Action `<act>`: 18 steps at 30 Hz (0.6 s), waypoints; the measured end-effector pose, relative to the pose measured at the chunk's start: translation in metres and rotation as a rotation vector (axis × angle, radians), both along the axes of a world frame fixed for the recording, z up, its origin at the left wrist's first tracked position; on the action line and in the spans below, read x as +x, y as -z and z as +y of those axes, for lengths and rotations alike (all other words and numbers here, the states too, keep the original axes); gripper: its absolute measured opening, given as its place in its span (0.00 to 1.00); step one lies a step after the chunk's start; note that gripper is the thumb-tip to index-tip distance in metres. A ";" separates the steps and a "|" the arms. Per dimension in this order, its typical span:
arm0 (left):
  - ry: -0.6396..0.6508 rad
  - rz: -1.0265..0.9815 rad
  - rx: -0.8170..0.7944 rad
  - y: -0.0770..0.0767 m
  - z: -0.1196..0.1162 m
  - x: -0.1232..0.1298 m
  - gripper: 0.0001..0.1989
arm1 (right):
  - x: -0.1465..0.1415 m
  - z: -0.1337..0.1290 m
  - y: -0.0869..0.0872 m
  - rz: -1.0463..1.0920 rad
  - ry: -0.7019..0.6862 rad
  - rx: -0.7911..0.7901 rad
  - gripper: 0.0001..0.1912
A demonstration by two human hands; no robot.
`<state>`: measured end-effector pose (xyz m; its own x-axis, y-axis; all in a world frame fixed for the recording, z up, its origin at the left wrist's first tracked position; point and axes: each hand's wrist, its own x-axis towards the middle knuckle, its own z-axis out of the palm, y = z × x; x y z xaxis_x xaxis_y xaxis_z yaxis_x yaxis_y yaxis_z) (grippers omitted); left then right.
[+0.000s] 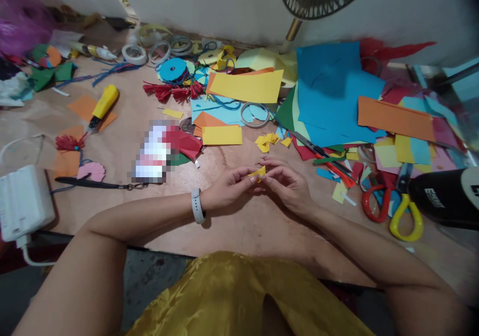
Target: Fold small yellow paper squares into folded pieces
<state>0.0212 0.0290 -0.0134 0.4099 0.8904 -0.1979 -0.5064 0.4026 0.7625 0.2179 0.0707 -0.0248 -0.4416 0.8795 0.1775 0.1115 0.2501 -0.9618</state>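
Observation:
A small piece of yellow paper (261, 171) is pinched between my two hands, just above the table. My left hand (236, 185), with a pale watch on its wrist, grips the paper's left side. From the right, my right hand (286, 183) pinches the other side, its fingers curled behind. The fingers cover much of the paper, so its exact folds are hidden. Just beyond my hands lie several small yellow paper pieces (266, 140). A yellow paper rectangle (222, 135) rests to their left.
Red-and-yellow scissors (406, 216) and a black bottle-like object (441, 196) lie at right, near a box cutter (322, 154). Blue paper sheets (329, 96) are stacked behind. A yellow-handled cutter (105, 104), a blurred-out phone-like object (151, 151) and a white adapter (26, 203) are at left.

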 end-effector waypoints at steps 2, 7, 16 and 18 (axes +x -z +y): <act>0.016 -0.007 0.000 0.000 0.000 -0.001 0.18 | 0.000 0.000 0.001 0.008 0.012 -0.009 0.04; 0.026 -0.028 -0.064 0.004 -0.001 -0.004 0.17 | -0.001 0.000 -0.001 0.005 0.000 -0.002 0.05; 0.003 0.028 -0.090 0.003 -0.001 -0.004 0.16 | -0.003 0.000 -0.005 0.009 -0.030 0.054 0.05; -0.003 0.043 -0.078 0.001 -0.001 -0.004 0.15 | -0.003 0.000 -0.005 0.007 -0.036 0.053 0.05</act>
